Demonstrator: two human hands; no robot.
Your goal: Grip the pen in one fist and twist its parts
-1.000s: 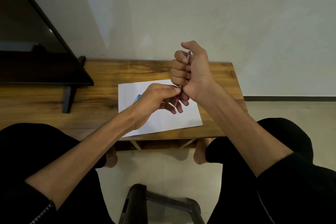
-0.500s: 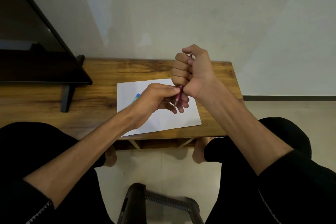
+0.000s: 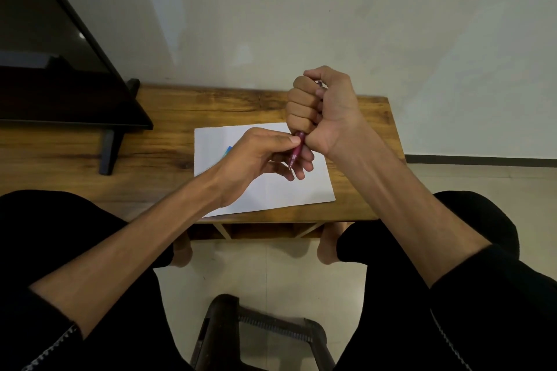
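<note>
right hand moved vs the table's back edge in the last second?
Yes, slightly. The right hand gripping the pen has dropped a little toward the paper, its thumb now nearer the table back edge.

Pens: one pen, above the sheet
Paper sheets: one sheet
Hands: two
Tables: one table, under the sheet

Paper on table, right of screen

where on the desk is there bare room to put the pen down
Bare wood shows on the wooden desk between the monitor stand and the white paper, and along the back edge by the wall. The paper's middle is crowded: both hands hold the pen above it.
</note>
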